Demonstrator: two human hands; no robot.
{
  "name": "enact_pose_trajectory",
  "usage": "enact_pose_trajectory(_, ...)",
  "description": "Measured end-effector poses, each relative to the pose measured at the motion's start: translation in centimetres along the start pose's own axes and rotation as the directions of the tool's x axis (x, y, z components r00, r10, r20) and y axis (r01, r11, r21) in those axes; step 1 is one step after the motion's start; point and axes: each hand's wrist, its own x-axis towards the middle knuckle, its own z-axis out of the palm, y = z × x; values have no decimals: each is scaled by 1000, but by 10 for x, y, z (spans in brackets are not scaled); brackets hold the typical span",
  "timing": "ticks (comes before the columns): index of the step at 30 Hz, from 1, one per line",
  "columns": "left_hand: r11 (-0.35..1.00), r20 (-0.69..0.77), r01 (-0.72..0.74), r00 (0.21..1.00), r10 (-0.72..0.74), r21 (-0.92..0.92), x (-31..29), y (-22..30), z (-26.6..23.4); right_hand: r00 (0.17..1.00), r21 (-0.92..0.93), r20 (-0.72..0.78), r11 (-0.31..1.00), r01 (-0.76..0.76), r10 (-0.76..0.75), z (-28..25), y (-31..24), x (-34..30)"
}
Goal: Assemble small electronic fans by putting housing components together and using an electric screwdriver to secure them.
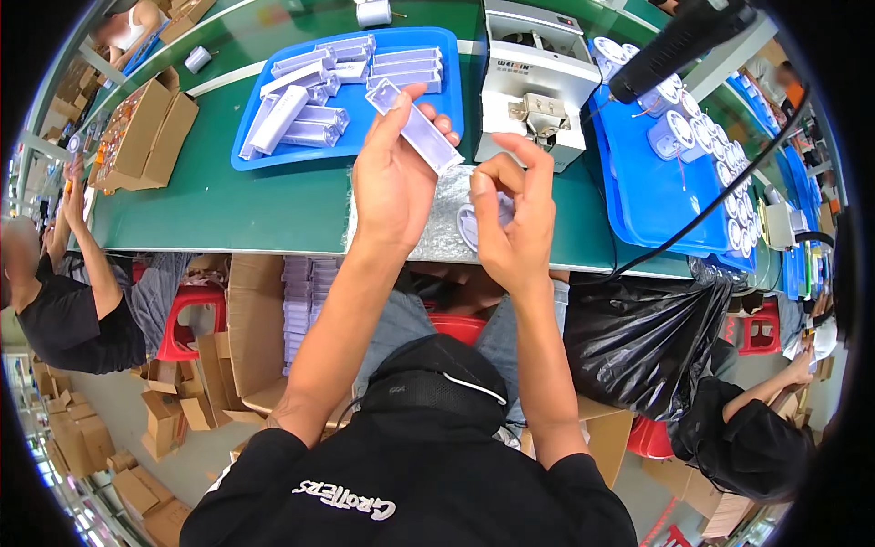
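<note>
A pale housing (416, 128) lies in the left hand (392, 187), fingers curled round it; right hand (524, 228) has fingers bent in (can't tell if pinching anything). Beyond the left fingertips, a blue tray (453, 73) of similar housings (281, 118); beyond the right ones, a boxy machine (529, 77) blocks the way. Green tabletop (228, 219) runs off leftward, near edge bodyward of the fingers.

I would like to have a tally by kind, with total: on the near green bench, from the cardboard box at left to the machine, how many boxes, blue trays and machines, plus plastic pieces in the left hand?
Cardboard box: 1
Blue tray: 1
Machine: 1
Plastic piece in left hand: 1
Total: 4
</note>
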Motion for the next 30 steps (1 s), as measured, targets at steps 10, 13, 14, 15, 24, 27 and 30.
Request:
enact_pose_trajectory(10,975,139,-161,980,140,155,-16,-9,14,989,73,-81,990,-117,123,11,-1,-10)
enact_pose_trajectory(13,971,154,-181,975,157,158,-16,-13,12,991,10,-126,999,-39,40,12,6,-16)
enact_pose_trajectory(14,971,161,-187,973,162,149,-16,-14,11,991,10,-126,999,-39,40,11,5,-16)
enact_pose_trajectory(15,971,161,-186,974,162,149,-17,-14,11,991,-2,-133,1000,2,-2,11,2,-15)
enact_pose_trajectory(24,976,293,-109,955,49,190,-20,-19,5,972,-146,-186,983,115,-141,4,-4,-12)
enact_pose_trajectory(27,844,337,-159,941,-27,512,-25,-24,-1,961,-216,-148,956,197,-232,3,0,-4)
enact_pose_trajectory(30,752,447,-314,894,28,580,-26,-27,-8,986,-19,-149,997,-81,77,3,-1,-8)
